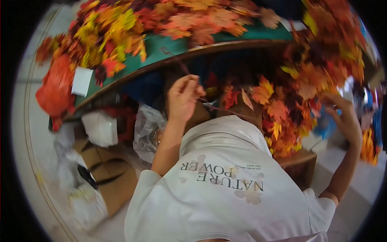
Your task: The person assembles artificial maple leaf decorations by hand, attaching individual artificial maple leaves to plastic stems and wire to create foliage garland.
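My left hand [185,97] is closed in a pinch on a thin reddish-brown stem [229,111] in front of the table. The stem runs past the fingers up toward the table edge, where its end is looped, and down across my lap toward the leaves. To the right hangs a thick bunch of artificial maple leaves [278,111], orange, red and yellow, partly over my legs. Beside that bunch, my right hand [340,111] is raised with thumb and fingers apart, fingertips close to the leaves. Whether they touch is blurred.
Heaps of artificial leaves [109,32] cover the green tabletop [157,46]. A red plastic bag [56,88] and a white card [82,81] hang at its left edge. Below are a cardboard box [111,177] and clear plastic [147,127]. A wooden stool [302,161] stands right.
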### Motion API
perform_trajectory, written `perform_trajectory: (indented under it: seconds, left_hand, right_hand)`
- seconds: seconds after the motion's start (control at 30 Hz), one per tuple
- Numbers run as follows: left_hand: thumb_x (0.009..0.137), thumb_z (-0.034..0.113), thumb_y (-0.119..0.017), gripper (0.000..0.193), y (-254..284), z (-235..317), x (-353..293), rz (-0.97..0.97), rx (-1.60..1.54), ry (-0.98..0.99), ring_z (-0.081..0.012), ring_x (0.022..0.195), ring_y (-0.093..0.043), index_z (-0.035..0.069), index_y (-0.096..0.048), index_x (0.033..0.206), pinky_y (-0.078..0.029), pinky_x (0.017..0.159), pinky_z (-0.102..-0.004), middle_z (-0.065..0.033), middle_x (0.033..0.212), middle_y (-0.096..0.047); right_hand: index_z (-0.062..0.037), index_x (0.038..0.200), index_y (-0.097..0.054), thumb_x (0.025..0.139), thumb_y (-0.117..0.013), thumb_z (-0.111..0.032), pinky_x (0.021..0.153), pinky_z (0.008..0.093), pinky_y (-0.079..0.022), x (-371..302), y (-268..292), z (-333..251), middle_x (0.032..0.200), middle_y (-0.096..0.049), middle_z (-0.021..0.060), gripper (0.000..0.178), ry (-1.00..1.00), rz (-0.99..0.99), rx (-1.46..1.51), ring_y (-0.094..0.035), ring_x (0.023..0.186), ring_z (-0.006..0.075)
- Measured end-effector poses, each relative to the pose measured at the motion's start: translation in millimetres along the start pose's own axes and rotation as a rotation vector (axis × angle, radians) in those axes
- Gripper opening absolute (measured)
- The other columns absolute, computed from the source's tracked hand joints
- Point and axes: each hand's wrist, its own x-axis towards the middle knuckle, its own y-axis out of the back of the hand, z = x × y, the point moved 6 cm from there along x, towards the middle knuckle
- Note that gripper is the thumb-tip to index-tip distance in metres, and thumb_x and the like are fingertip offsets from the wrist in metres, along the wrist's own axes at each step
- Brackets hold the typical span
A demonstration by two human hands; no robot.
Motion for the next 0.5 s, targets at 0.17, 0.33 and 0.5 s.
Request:
perform_trajectory:
  seconds: [0.17, 0.33, 0.5]
  left_hand:
    - [0.088, 0.008, -0.057, 0.015, 2.6, 29.6, -14.5, 0.023, -0.067, -0.082, -0.0134, 0.070, -0.058, -0.001, -0.060, 0.100, -0.052, 0.062, -0.0260, -0.0055, 0.082, -0.059]
    - [0.087, 0.006, -0.058, 0.016, 17.1, 54.9, -12.6, 0.075, 0.101, -0.096, -0.0131, 0.066, -0.060, -0.002, -0.060, 0.102, -0.052, 0.060, -0.0250, -0.0067, 0.080, -0.061]
    - [0.087, 0.004, -0.058, 0.016, 49.2, 65.1, -18.4, 0.204, 0.084, -0.150, -0.0115, 0.069, -0.061, -0.004, -0.058, 0.101, -0.052, 0.062, -0.0239, -0.0065, 0.082, -0.062]
  right_hand:
    - [-0.0003, 0.104, -0.060, 0.083, -0.060, -0.008, 0.069, 0.0336, -0.048, 110.5, -69.6, -136.9, 0.086, -0.062, 0.0157, 0.023, 0.666, -0.166, -0.037, -0.061, 0.080, 0.0303]
    - [-0.0001, 0.106, -0.059, 0.085, -0.058, -0.007, 0.072, 0.0299, -0.047, 179.8, -154.0, -221.3, 0.092, -0.059, 0.0120, 0.022, 0.697, -0.095, 0.322, -0.059, 0.084, 0.0216]
    - [0.0012, 0.091, -0.059, 0.085, -0.058, -0.001, 0.073, 0.0228, -0.045, 201.6, -214.1, -248.1, 0.095, -0.052, 0.0052, 0.006, 0.775, -0.156, 0.651, -0.052, 0.088, 0.0109]
